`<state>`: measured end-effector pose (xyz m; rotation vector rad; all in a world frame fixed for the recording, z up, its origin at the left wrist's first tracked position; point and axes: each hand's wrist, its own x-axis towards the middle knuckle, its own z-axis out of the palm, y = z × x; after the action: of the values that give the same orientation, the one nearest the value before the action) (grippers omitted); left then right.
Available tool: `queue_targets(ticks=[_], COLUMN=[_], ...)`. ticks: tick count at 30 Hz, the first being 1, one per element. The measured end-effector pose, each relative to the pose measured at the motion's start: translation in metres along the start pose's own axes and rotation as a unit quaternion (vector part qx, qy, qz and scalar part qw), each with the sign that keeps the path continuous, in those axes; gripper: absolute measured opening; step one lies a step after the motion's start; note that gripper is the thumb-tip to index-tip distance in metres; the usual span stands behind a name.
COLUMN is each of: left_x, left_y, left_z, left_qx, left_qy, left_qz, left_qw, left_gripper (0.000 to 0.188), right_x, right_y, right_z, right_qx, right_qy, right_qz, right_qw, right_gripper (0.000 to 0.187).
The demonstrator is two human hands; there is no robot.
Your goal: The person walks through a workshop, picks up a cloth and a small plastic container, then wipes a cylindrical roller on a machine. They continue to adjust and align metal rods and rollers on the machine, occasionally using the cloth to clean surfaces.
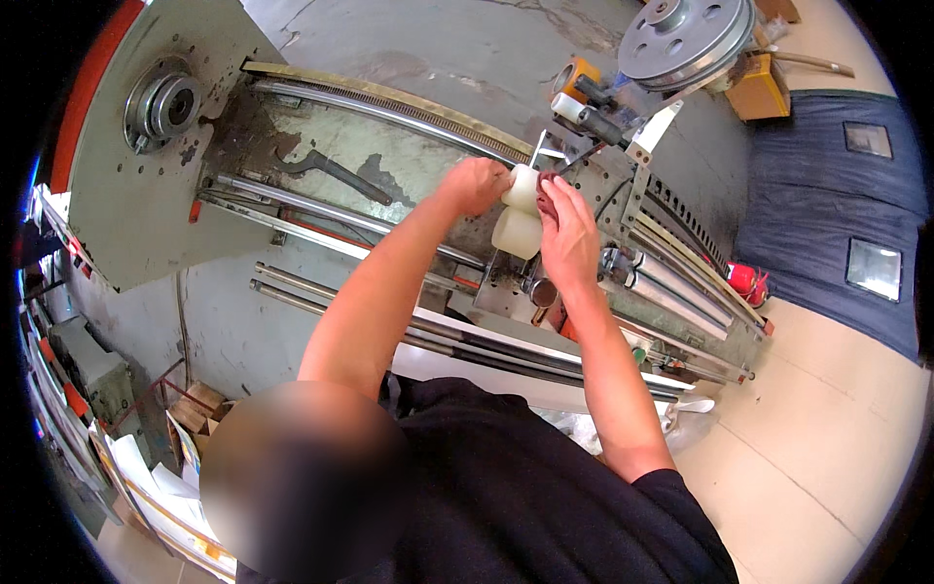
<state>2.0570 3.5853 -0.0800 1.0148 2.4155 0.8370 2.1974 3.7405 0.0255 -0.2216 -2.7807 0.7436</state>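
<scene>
Two white cylindrical rollers sit one beside the other in the middle of the machine, the farther roller (523,185) and the nearer roller (517,233). My left hand (475,186) is closed at the left end of the farther roller; what its fingers grip there is too small to make out. On the right side of the rollers, my right hand (572,234) has its fingers bent over a dark red, cloth-like piece (548,200), pressed at the farther roller's right end. The palm side of both hands is hidden.
A hook-shaped wrench (336,175) lies on the machine bed at left. Long steel rods (457,341) run across in front of me. A large grey pulley wheel (681,44) stands at the far right, and a red fire extinguisher (747,282) stands beyond the machine's right end.
</scene>
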Motion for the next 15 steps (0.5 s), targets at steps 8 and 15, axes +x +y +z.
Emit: queue_targets(ticks=[8,15], left_x=[0.017,0.001], left_y=[-0.024,0.001], left_z=[0.001,0.003], left_qx=[0.047,-0.187], left_qy=[-0.158,0.050], left_qz=[0.050,-0.039], left_qw=[0.985,0.980], left_gripper=[0.017,0.023], right_x=[-0.036,0.006], right_y=[-0.020,-0.003], right_z=[-0.014,-0.024], right_qx=[0.039,0.086], right_qy=[-0.073,0.003], right_qz=[-0.005,0.047], right_qw=[0.997,0.995], right_gripper=[0.033,0.032])
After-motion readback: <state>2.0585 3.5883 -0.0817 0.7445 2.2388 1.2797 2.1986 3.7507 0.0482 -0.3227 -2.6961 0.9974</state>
